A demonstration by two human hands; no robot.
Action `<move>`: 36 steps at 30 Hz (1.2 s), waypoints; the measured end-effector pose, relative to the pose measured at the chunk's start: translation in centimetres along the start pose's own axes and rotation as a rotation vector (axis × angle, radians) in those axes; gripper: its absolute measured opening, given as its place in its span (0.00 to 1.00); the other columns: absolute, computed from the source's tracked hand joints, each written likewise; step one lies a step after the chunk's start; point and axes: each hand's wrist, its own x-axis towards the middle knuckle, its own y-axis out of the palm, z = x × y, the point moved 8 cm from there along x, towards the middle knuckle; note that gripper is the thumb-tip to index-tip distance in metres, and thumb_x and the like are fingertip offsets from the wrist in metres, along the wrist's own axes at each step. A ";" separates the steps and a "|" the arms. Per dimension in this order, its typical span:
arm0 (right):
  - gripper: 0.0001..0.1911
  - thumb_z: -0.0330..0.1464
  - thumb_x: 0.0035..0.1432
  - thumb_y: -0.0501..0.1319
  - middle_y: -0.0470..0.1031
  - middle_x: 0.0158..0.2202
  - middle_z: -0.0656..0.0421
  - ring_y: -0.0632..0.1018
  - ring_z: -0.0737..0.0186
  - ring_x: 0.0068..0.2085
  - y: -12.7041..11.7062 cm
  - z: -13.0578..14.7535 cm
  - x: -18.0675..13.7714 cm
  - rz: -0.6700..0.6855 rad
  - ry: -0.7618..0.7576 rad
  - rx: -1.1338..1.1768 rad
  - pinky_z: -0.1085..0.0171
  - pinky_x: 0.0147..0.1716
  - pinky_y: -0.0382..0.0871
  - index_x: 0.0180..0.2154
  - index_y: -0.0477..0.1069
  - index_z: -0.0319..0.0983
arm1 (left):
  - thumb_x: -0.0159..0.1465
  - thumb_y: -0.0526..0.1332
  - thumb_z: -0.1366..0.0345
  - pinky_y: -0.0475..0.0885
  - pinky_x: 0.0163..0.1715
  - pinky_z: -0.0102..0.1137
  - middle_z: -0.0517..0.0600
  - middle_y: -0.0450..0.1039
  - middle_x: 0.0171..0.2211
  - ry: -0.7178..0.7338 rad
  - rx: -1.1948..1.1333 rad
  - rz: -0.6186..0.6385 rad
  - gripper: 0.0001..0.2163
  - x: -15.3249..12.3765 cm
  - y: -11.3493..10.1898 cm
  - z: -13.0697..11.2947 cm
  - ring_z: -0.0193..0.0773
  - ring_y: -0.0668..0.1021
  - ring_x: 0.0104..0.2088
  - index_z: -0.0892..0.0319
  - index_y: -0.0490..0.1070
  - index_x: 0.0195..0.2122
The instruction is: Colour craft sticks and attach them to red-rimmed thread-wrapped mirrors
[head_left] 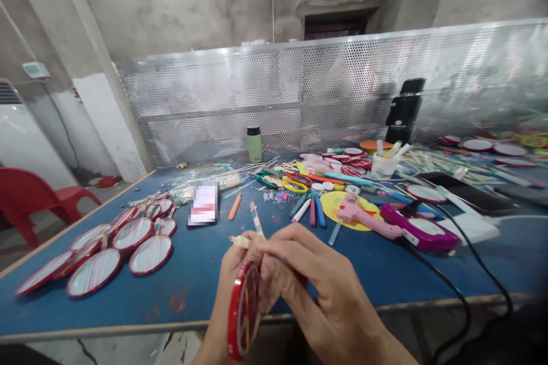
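Note:
Both my hands are raised close to the camera over the near edge of a blue table. My left hand grips a round red-rimmed disc seen almost edge-on, with a pale stick poking out at its top. My right hand curls over the disc from the right, its fingers pinched together at the stick end. What the right fingertips pinch is hidden.
Several finished red-rimmed discs lie at the left. Markers, scissors, a pink glue gun, a purple device with black cables, a white cup and a green bottle crowd the middle and right. A red chair stands left.

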 end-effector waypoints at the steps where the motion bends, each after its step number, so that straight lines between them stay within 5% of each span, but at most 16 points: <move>1: 0.10 0.30 0.68 0.55 0.76 0.38 0.58 0.77 0.64 0.38 -0.4 -0.1 -0.4 -0.024 0.015 -0.040 0.67 0.37 0.72 0.46 0.74 0.42 | 0.63 0.58 0.47 0.62 0.17 0.27 0.40 0.59 0.19 0.022 0.027 -0.035 0.18 0.2 -0.5 -0.5 0.32 0.64 0.17 0.54 0.59 0.26; 7: 0.09 0.38 0.67 0.58 0.73 0.28 0.62 0.70 0.69 0.21 -0.1 -1.6 -2.7 0.043 0.197 -0.131 0.69 0.20 0.64 0.40 0.74 0.42 | 0.70 0.52 0.59 0.61 0.24 0.27 0.42 0.65 0.20 0.300 0.601 -0.414 0.11 -0.4 -4.4 -4.4 0.35 0.68 0.21 0.55 0.64 0.31; 13: 0.11 0.38 0.65 0.58 0.73 0.23 0.64 0.69 0.69 0.20 0.2 -3.7 -3.0 0.002 0.307 -0.157 0.70 0.20 0.61 0.32 0.75 0.41 | 0.67 0.50 0.64 0.61 0.25 0.28 0.46 0.70 0.21 0.325 0.815 -0.513 0.07 -0.6 -4.6 -4.4 0.40 0.72 0.22 0.55 0.66 0.36; 22: 0.14 0.33 0.63 0.56 0.73 0.20 0.62 0.70 0.69 0.20 -0.3 -5.5 -2.0 -0.024 0.314 -0.409 0.70 0.22 0.59 0.25 0.72 0.40 | 0.68 0.50 0.65 0.56 0.23 0.29 0.49 0.71 0.22 0.223 0.948 -0.363 0.06 0.6 -3.5 -2.7 0.43 0.74 0.23 0.55 0.65 0.37; 36: 0.10 0.29 0.63 0.56 0.78 0.29 0.58 0.79 0.59 0.33 -0.3 -10.6 -0.2 0.356 0.454 -0.792 0.64 0.31 0.59 0.29 0.71 0.39 | 0.70 0.47 0.57 0.60 0.22 0.29 0.41 0.67 0.16 0.169 0.808 -0.243 0.10 -0.5 -4.7 -1.7 0.39 0.71 0.17 0.51 0.61 0.34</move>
